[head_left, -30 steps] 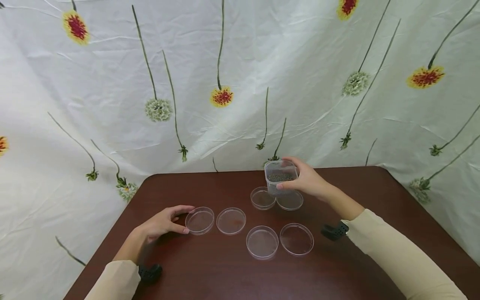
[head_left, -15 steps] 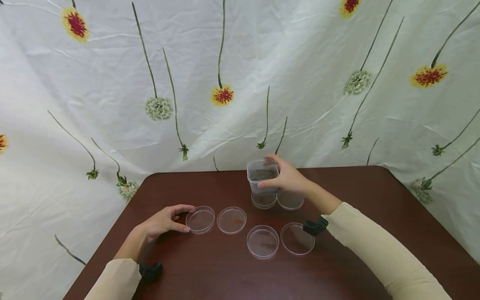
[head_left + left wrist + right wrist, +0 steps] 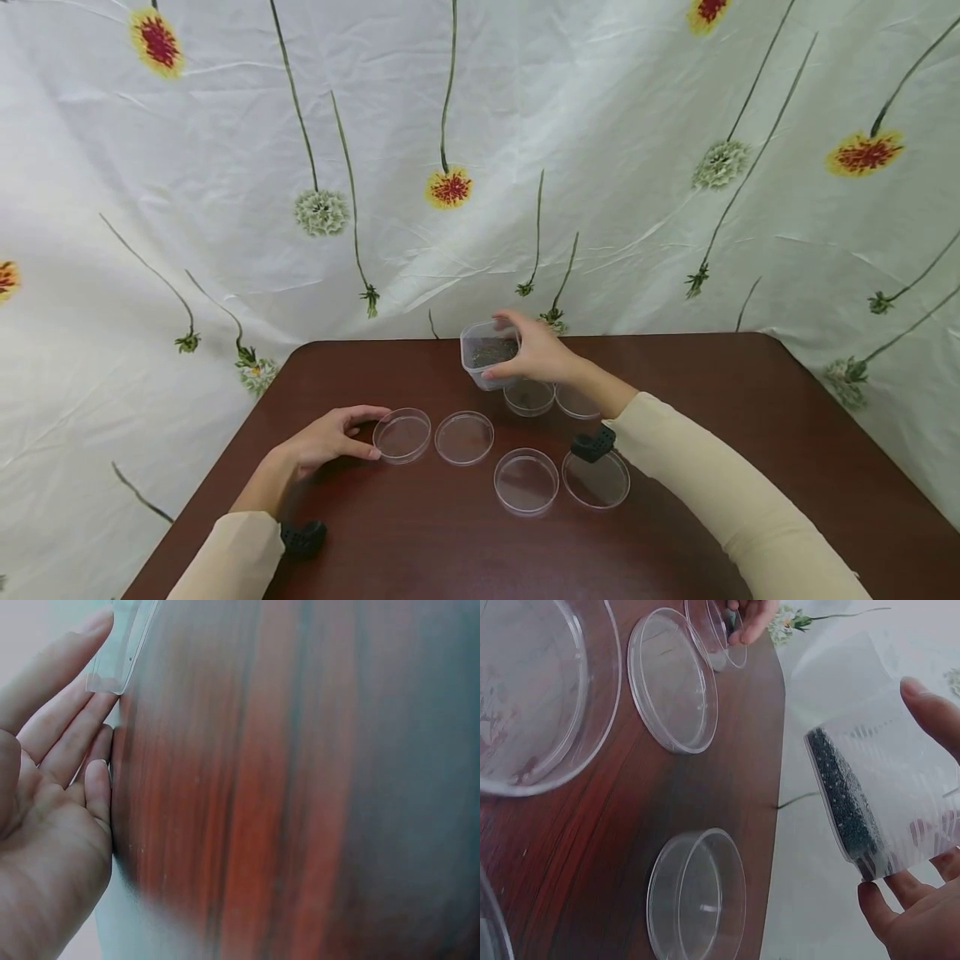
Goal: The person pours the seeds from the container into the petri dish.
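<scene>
My right hand grips a clear square plastic tub from its right side, thumb in front and fingers behind. Dark grains lie in the tub's bottom, also seen in the right wrist view of the tub, held above the table. At the left, the thumb and fingers of my left hand hold the edge of a clear petri dish resting on the table. The left wrist view shows only that dish's edge between thumb and fingers. A second petri dish stands just right of it.
Two petri dishes stand nearer me, one at the middle and one to its right, partly behind the black wrist strap. Farther back are two more dishes, partly hidden by the right arm. A flowered cloth hangs behind the table.
My right hand has carried the tub leftward, from above the back dishes to their left side. The left hand and its petri dish have stayed in place.
</scene>
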Tool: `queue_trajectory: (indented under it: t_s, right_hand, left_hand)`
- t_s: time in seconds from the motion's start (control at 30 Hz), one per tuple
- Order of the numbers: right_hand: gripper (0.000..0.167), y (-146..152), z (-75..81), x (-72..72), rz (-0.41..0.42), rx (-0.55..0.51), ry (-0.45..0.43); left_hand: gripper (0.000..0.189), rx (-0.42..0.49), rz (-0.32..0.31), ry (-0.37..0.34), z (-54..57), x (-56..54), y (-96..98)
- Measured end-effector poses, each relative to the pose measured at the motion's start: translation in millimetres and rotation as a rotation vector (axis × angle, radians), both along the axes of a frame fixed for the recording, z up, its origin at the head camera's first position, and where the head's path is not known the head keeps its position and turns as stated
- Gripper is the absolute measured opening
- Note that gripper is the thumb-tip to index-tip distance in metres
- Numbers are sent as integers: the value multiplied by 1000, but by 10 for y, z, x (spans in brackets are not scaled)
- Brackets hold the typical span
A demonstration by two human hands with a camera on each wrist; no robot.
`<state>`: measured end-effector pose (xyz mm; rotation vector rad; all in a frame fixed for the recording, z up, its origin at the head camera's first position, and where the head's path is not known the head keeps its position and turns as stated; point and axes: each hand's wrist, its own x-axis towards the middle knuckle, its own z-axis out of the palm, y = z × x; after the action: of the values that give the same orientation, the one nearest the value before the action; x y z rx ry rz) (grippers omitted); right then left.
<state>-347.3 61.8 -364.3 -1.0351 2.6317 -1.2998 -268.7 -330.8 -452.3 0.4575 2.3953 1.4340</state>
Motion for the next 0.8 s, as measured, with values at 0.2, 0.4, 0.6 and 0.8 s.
queue_trajectory:
  t_s: [0.2, 0.4, 0.6, 0.8]
  right_hand:
    - [102, -200, -21, -23, 21, 18, 42]
    - [103, -338, -34, -18, 25, 43, 94]
    - [101, -489, -48, -18, 27, 92, 145]
    - [101, -688, -125, 23, 56, 180, 223]
  left_hand:
    - [69, 13, 6, -9, 5, -12, 6]
    - [68, 34, -4, -7, -1, -46, 4]
    - [68, 37, -19, 7, 3, -61, 18]
    - [67, 26, -19, 1, 12, -29, 11]
